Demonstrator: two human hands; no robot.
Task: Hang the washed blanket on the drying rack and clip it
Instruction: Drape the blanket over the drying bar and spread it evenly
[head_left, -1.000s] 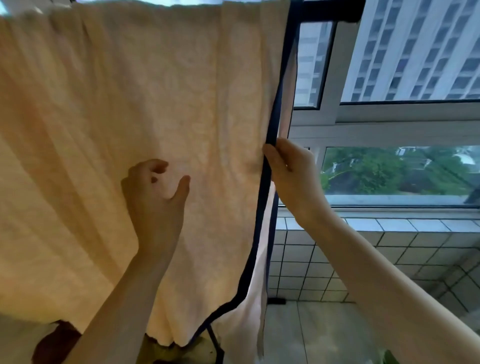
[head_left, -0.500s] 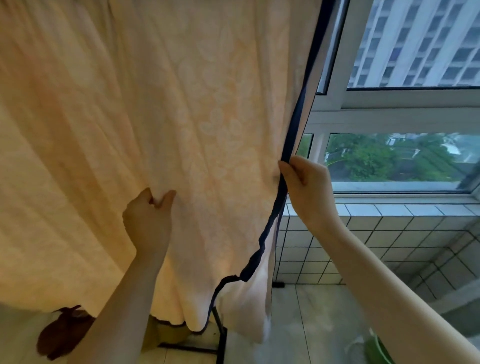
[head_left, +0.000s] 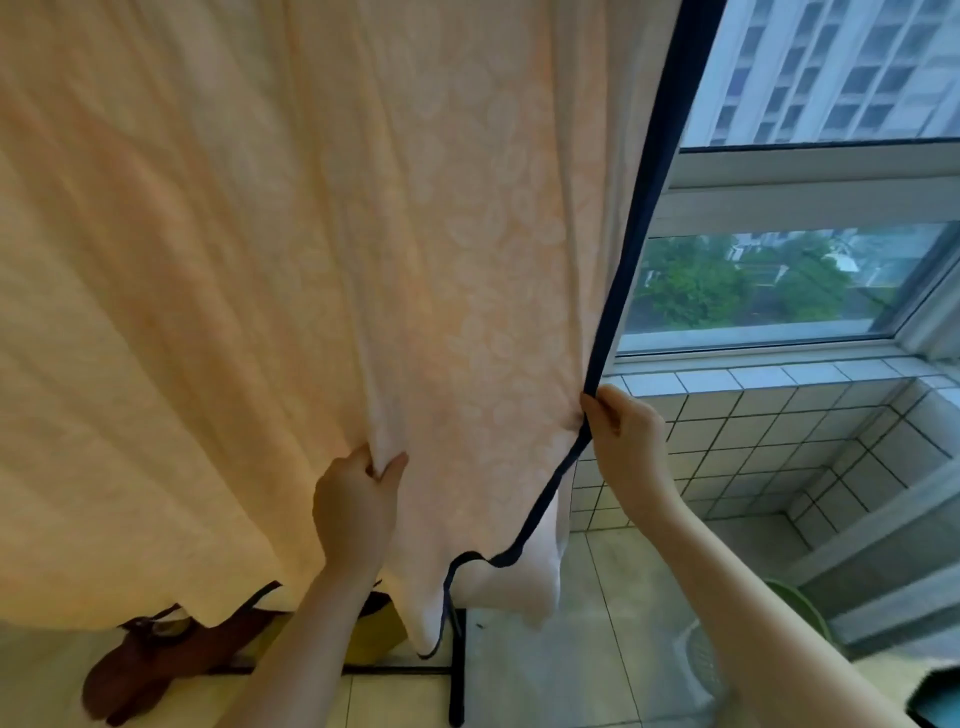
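Note:
A pale peach blanket (head_left: 270, 249) with a dark blue border hangs from above and fills the left and centre of the head view. My left hand (head_left: 356, 499) pinches a fold of the cloth low down. My right hand (head_left: 626, 441) grips the blue-trimmed right edge. The black foot of the drying rack (head_left: 456, 675) shows on the floor under the blanket; the top bar is out of view. No clips are visible.
A window (head_left: 779, 280) and a white-tiled wall (head_left: 753, 452) stand to the right. A green basket (head_left: 789, 649) sits on the floor at lower right. A brown object (head_left: 140, 670) and a yellow object (head_left: 374, 634) lie below the blanket.
Both hands have slid down the blanket. My left hand went from open against the cloth to pinching a fold. The view has tilted downward, showing more floor.

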